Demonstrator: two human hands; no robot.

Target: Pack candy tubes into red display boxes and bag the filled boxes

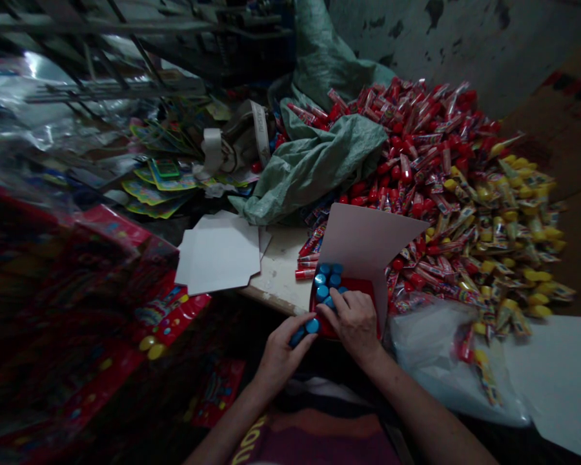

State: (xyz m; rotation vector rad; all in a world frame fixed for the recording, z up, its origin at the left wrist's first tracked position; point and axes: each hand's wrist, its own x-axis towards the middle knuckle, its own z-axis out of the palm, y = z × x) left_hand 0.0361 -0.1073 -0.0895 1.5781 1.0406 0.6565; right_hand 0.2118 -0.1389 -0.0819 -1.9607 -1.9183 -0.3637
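My left hand (pixel 286 345) is closed around a couple of blue-capped tubes (pixel 312 325) just outside the front left corner of a small cardboard box. The box has a red inside and a raised pale lid (pixel 363 239). Several blue caps (pixel 321 279) stand upright in two rows along its left side. My right hand (pixel 353 318) reaches into the box, thumb and fingers closed at a blue-capped tube (pixel 329 301) at the near end of those rows. The bodies of the tubes are mostly hidden by my fingers and the box wall.
Red-capped wrapped tubes (pixel 416 148) and yellow-capped ones (pixel 513 226) lie heaped behind and right. A green woven sack (pixel 314 161) lies at the back. Flat white cartons (pixel 220 252) rest on the left, beside red printed packs (pixel 164 310). A clear plastic bag (pixel 436 355) is at right.
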